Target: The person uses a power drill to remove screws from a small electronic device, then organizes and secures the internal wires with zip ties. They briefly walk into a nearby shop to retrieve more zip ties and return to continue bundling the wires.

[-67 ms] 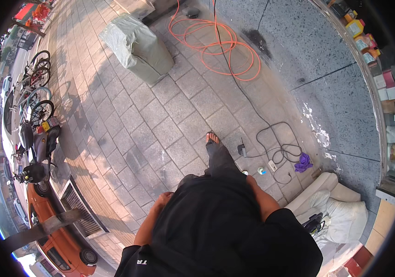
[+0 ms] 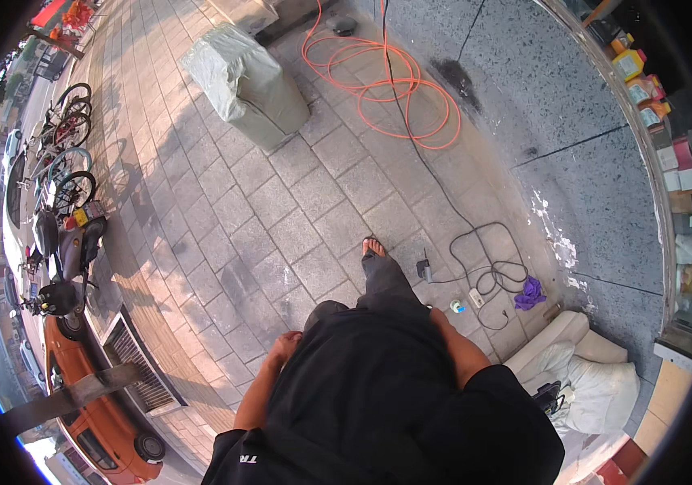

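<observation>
Grey stone-slab paving (image 2: 225,218): lay beneath. Coiled orange hose (image 2: 419,81): lay ahead. Black cloth shirt (image 2: 370,388): worn. Left hand (image 2: 285,345): hung beside the shirt; right hand (image 2: 439,320): mostly hidden; either grip's state could not be told. Small white-and-blue container (image 2: 457,307): sat on paving beyond the right hand.

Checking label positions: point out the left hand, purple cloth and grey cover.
Left hand (image 2: 285,345), head view: middle of the hand.
Purple cloth (image 2: 530,293), head view: middle of its crumpled folds.
Grey cover (image 2: 269,101), head view: its draped side.
</observation>
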`<action>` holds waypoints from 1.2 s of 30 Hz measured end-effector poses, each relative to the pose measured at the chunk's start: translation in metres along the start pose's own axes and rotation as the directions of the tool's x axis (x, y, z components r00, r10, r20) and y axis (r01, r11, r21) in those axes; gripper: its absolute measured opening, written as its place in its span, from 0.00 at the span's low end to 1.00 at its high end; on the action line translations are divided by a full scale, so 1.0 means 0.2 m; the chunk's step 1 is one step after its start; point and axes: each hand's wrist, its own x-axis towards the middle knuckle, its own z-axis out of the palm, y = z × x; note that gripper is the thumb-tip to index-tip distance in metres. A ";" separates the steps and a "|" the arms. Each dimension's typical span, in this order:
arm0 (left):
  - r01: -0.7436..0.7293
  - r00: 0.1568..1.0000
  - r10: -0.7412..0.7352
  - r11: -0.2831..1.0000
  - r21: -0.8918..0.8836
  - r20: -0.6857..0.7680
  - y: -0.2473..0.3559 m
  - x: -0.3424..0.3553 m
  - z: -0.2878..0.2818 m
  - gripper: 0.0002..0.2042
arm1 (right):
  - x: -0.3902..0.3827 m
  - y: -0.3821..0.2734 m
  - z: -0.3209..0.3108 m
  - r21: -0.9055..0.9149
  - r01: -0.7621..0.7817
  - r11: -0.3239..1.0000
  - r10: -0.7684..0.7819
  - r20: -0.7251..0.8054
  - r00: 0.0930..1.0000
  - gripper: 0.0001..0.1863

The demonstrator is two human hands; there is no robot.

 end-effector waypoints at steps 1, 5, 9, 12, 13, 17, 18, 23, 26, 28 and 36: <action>0.017 0.997 -0.021 0.998 -0.060 -0.068 0.15 -0.02 -0.07 0.23 | 0.06 -0.07 -0.10 -0.017 0.041 0.999 -0.040 0.024 0.999 0.22; -0.070 0.973 0.027 0.981 -0.180 -0.230 0.50 0.18 -0.35 0.22 | 0.32 -0.69 -0.50 -0.354 0.167 0.920 -0.211 -0.089 0.973 0.17; -0.095 0.953 0.012 0.961 -0.260 -0.302 0.66 0.46 -0.66 0.22 | 0.59 -1.37 -0.87 -0.118 0.203 0.972 -0.230 -0.299 0.926 0.15; -0.038 0.963 -0.042 0.958 -0.285 -0.268 0.49 0.81 -0.79 0.21 | 0.74 -1.77 -1.04 -0.101 0.219 0.970 -0.241 -0.327 0.914 0.15; -0.040 0.956 -0.047 0.957 -0.286 -0.291 0.37 0.95 -0.84 0.21 | 0.75 -1.89 -1.04 -0.061 0.225 0.972 -0.233 -0.332 0.914 0.15; 0.023 0.960 -0.180 0.811 -0.585 -0.213 0.44 1.17 -1.45 0.18 | 0.80 -2.24 -0.95 -0.098 0.160 0.982 -0.182 -0.296 0.938 0.16; 0.040 0.958 -0.216 0.752 -0.658 -0.189 0.56 1.11 -1.60 0.16 | 0.80 -2.33 -0.92 -0.233 0.198 0.952 -0.251 -0.227 0.941 0.16; 0.177 0.940 -0.288 0.870 -0.459 -0.183 0.40 1.38 -1.98 0.16 | 0.60 -2.92 -0.94 -0.092 0.245 0.965 -0.262 -0.386 0.885 0.18; 0.209 0.939 -0.286 0.915 -0.344 -0.190 0.49 1.52 -2.16 0.18 | 0.76 -3.07 -0.97 -0.022 0.235 0.972 -0.231 -0.288 0.929 0.16; 0.227 0.945 -0.290 0.914 -0.337 -0.150 0.59 1.55 -2.26 0.19 | 0.98 -3.06 -0.96 0.005 0.147 0.989 -0.143 -0.192 0.971 0.15; -0.038 0.888 -0.128 0.937 -0.347 -0.442 0.97 1.53 -2.92 0.20 | 1.53 -3.59 -1.18 -0.442 0.105 0.891 -0.121 -0.009 0.993 0.21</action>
